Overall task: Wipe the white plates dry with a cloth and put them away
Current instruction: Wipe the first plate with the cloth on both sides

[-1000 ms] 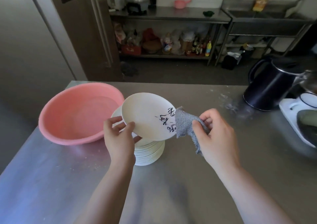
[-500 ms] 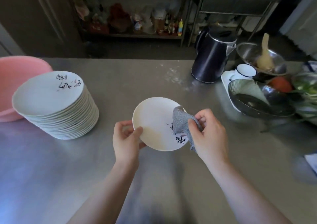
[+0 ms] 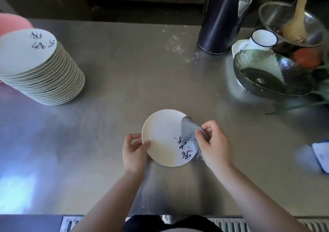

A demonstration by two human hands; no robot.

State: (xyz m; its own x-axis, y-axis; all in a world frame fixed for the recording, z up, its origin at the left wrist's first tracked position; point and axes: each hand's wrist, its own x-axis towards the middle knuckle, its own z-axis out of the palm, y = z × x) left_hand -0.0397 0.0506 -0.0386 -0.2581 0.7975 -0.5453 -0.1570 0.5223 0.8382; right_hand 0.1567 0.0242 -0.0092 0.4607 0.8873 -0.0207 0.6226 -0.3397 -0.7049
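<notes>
Black brush-style writing, unreadable, marks a white plate (image 3: 164, 139); left hand (image 3: 134, 151) pinches its rim, right hand (image 3: 214, 145) grips a grey cloth (image 3: 187, 130) against it.

Pink plastic basin (image 3: 12, 22): mostly hidden behind tall stack of white plates (image 3: 41, 71), cut by left edge. Grey knitted cloth (image 3: 188, 131) covers part of black lettering on small round white plate (image 3: 165, 139). White paper packet (image 3: 322, 156) cut by right edge, print blurred. Steel bowl's (image 3: 292, 23) contents indistinct.
</notes>
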